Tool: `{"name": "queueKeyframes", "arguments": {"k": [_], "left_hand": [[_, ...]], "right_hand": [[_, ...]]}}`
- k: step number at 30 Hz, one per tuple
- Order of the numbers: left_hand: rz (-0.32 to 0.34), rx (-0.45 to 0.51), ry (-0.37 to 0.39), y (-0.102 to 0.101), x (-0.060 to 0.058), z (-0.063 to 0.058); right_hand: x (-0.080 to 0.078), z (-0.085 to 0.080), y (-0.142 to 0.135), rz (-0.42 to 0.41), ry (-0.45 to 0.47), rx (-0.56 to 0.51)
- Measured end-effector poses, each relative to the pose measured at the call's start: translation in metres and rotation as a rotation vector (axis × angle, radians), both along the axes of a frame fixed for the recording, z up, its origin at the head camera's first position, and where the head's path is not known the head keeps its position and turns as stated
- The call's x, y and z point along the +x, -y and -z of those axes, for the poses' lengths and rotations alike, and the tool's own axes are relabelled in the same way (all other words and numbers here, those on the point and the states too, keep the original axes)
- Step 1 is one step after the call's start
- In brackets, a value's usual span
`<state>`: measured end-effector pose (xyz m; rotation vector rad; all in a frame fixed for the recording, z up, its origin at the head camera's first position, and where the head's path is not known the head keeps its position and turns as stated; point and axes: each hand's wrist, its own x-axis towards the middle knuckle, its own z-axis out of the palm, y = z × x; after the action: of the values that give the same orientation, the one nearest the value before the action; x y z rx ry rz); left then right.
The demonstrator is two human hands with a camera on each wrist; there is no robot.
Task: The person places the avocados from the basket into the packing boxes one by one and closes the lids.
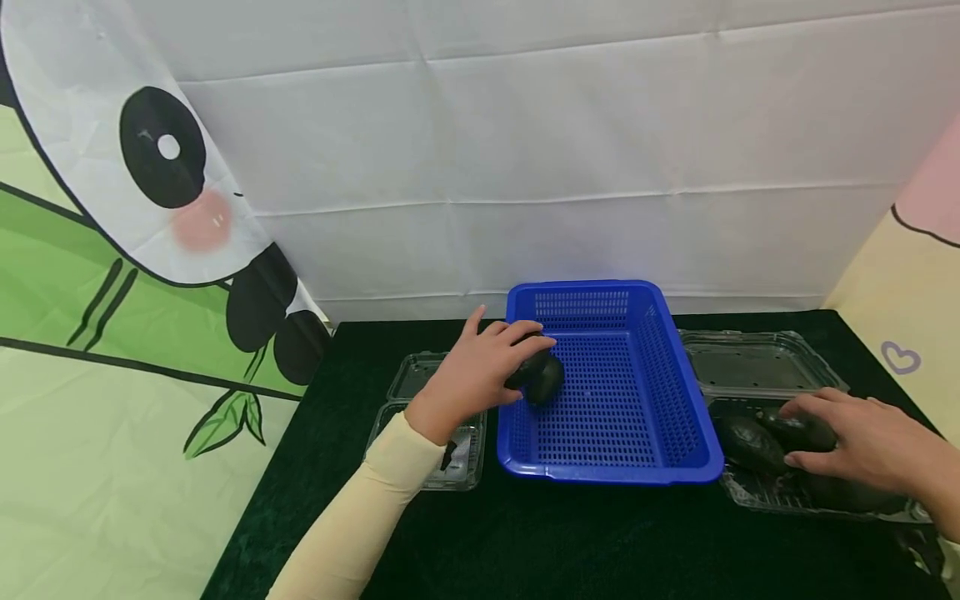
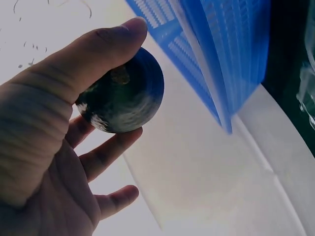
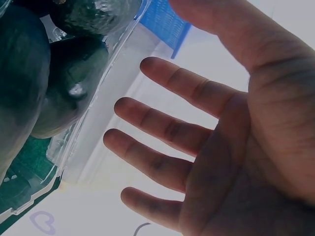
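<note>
My left hand holds a dark green avocado between thumb and fingers at the left side of the blue basket. Just below it, against the basket's left wall, a second avocado shows. Over on the right, my right hand reaches above a clear plastic clamshell of several avocados. In the right wrist view its fingers are spread and extended, with nothing between them, beside the avocados.
Left of the basket lies another opened clear clamshell, partly behind my left arm, with a small dark thing inside. The right clamshell's lid lies folded back. Everything stands on a dark green cloth before a white backdrop.
</note>
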<state>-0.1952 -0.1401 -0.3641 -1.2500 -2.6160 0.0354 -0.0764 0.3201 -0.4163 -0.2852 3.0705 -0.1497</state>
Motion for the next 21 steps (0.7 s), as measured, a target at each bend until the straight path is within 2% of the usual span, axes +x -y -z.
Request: {"name": "queueKeyframes", "arguments": {"k": [4, 9, 21], "left_hand": [[-0.057, 0.021, -0.003, 0.017, 0.002, -0.004], [-0.099, 0.038, -0.006, 0.038, 0.004, -0.003], [-0.190, 0.048, 0.075, 0.070, 0.010, 0.017]], "right_hand": [[0.000, 0.000, 0.000, 0.002, 0.011, -0.002], [0.000, 0.002, 0.001, 0.002, 0.024, 0.014], [0.000, 0.007, 0.001, 0.005, -0.004, 0.027]]}}
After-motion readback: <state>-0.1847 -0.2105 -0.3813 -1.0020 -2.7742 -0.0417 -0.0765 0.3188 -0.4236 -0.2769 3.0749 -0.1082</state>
